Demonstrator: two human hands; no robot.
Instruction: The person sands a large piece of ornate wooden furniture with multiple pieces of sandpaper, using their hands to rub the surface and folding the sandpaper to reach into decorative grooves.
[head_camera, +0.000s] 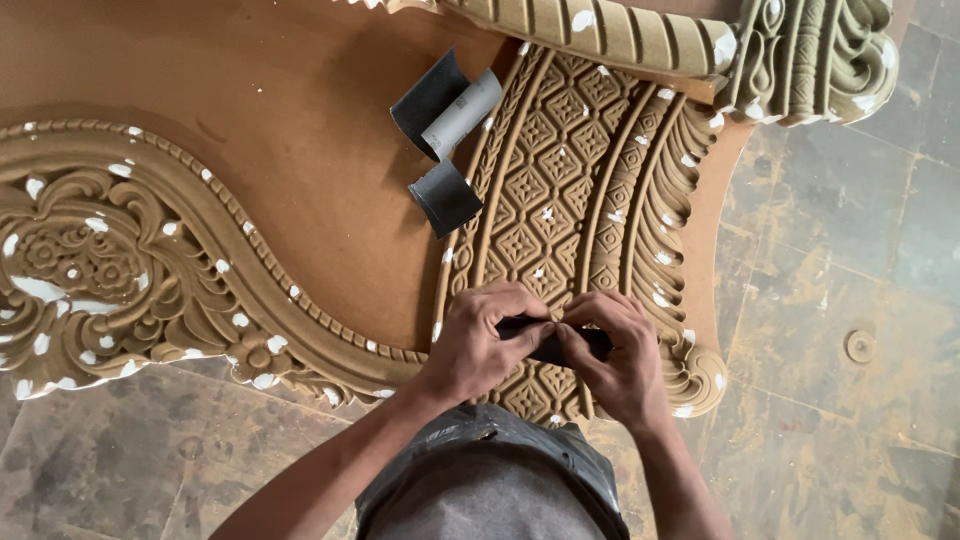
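both hands meet over the lower part of a carved wooden panel (560, 170), and between them they pinch 1 small dark piece of sandpaper (560, 345). the left hand (480, 345) curls its fingers down tight on the near end of the piece, thumb and forefinger pressed together at its edge; the right hand (620, 360) closes on the other end, fingers folded over it, so that only a short dark strip shows between the 2 hands and beyond the right knuckles. the strip lies just above the diamond-pattern band of the carving, and whether it touches the wood cannot be told. the panel is light brown, cut with bands of diamonds, ribbed lines and leaf scrolls, and dotted with white filler spots (545, 213). to the left runs a curved carved border (130, 270) of flowers and leaves with a beaded edge, also spotted white, lying on a flat brown board (250, 80). higher up on the board, at the edge of the panel, lie 2 more sandpaper pieces: a rolled one (445, 105) showing its grey back, and a dark folded one (445, 197) just below it. a fluted carved piece (640, 35) crosses the top. under everything is a stained tiled floor (850, 250).
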